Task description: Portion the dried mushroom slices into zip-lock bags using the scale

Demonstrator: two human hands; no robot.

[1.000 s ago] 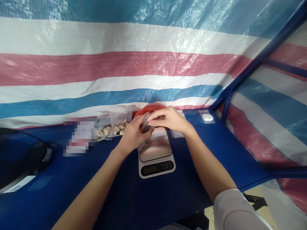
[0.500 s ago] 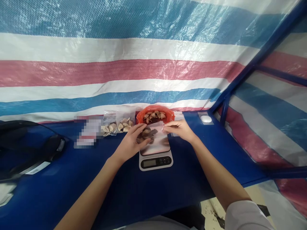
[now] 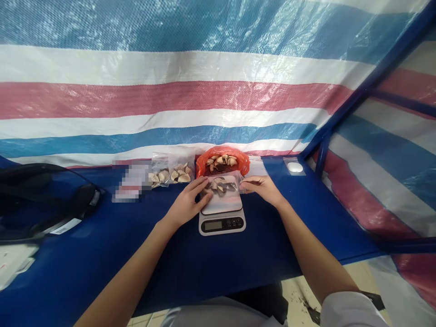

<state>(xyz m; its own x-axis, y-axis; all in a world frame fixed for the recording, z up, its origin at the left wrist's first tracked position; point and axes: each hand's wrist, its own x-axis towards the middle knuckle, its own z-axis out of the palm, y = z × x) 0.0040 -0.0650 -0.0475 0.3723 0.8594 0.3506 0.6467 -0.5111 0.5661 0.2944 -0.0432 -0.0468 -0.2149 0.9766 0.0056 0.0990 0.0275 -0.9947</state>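
A clear plastic bag (image 3: 222,187) with brownish dried slices inside lies flat over the plate of a white digital kitchen scale (image 3: 223,225). My left hand (image 3: 188,200) holds the bag's left side, thumb on top and fingers along the edge. At the bag's upper right corner my right hand (image 3: 260,188) pinches the plastic between thumb and fingers. The scale's display is too dim to read. Just behind stands an open red plastic bag (image 3: 242,160), with more pale and brown dried pieces in it.
Two clear bags of dried slices, the right one (image 3: 180,173) beside the red bag, stand at the back. A small packet with a white disc (image 3: 294,167) lies right. Black straps (image 3: 81,204) and a white power strip (image 3: 15,263) are at left. Striped sheeting (image 3: 170,97) hangs behind.
The plastic bag has gone from raised and tilted to lying flatter over the scale, its slices more spread out. Both hands stay on it. The view has shifted slightly.
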